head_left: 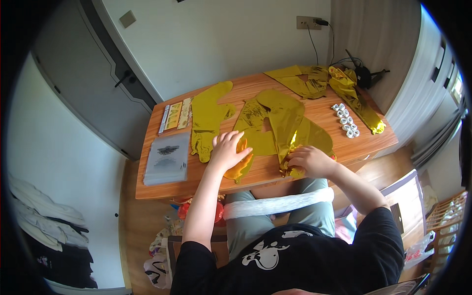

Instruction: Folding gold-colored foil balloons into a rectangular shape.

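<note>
Flat gold foil balloons lie across the wooden table. My left hand (227, 150) rests on the near edge of the middle foil balloon (258, 137), its fingers spread and the shiny foil reflecting them. To its right, my right hand (310, 162) has curled fingers gripping a crumpled part of the folded foil balloon (282, 110). The fingertips there are partly hidden by the foil. Left of my left hand, another foil balloon (204, 118) lies flat.
Clear plastic bags (167, 160) and printed cards (174, 117) lie at left. Small white rolls (345, 118) stand at right, beside a long foil piece (361, 108). A black router (363, 77) and another foil balloon (300, 81) are behind. A white roll (280, 202) crosses my lap.
</note>
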### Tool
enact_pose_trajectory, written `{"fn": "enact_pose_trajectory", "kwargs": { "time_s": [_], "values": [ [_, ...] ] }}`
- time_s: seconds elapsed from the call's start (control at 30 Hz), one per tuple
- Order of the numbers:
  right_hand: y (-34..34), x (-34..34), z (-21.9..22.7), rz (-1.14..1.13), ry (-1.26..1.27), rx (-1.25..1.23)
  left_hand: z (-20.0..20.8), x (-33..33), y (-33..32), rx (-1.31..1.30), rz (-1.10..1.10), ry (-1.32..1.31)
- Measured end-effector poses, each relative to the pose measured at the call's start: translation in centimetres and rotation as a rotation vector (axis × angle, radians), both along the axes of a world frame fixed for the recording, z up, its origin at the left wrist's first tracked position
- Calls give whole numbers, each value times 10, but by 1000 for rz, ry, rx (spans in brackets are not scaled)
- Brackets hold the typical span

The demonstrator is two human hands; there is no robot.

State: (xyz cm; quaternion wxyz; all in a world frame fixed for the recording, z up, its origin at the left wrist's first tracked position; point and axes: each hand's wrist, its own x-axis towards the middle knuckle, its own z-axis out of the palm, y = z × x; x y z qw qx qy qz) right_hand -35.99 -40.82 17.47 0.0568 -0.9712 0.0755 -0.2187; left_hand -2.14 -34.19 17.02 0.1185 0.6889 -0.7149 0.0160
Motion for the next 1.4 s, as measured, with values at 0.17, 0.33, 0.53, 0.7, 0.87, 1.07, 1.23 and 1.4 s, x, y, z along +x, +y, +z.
{"fn": "enact_pose_trajectory", "kwargs": {
  "time_s": [0.17, 0.33, 0.53, 0.7, 0.87, 1.07, 1.23, 1.4],
  "values": [
    [20, 3, -6, -147, 162, 71, 15, -70, -41, -219, -159, 171],
    [44, 16, -3, -219, 209, 75, -4, -131, -101, -285, -78, 38],
    [50, 17, -12, -209, 111, 61, -13, -126, -140, -65, -20, 103],
    [52, 6, -21, -259, 17, 27, -13, -124, -139, -249, -95, 566],
    [63, 11, -20, -333, 20, 12, -30, -66, -147, -283, 122, 1581],
    [62, 3, -26, -354, -43, 72, -26, -30, -139, -374, 284, 1427],
    [59, -3, -16, -292, 117, 143, -10, -3, -94, -34, 179, 479],
    [55, 1, -19, -291, 113, 189, -15, 12, -57, -33, 47, 82]
  ]
}}
